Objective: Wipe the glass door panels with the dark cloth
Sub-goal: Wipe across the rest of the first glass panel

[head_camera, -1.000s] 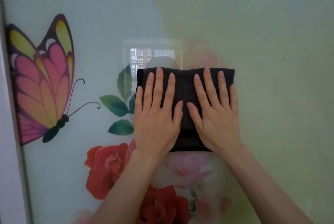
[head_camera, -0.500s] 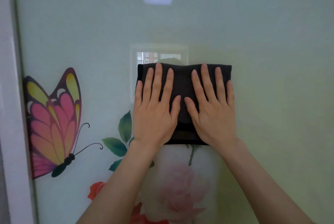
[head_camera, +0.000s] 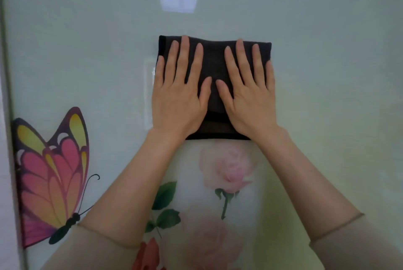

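Both hands [head_camera: 214, 97] press dark cloth [head_camera: 214, 60] above rose print [head_camera: 226, 167].

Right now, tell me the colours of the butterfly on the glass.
Pink, orange and yellow wings, dark outline: butterfly, head view.

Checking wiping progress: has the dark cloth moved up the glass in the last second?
Yes. The dark cloth has moved up, away from the printed butterfly; the pale pink rose is now uncovered below it.

A home: glass door [head_camera: 327, 73] printed with butterfly [head_camera: 52, 173], roses [head_camera: 226, 167].
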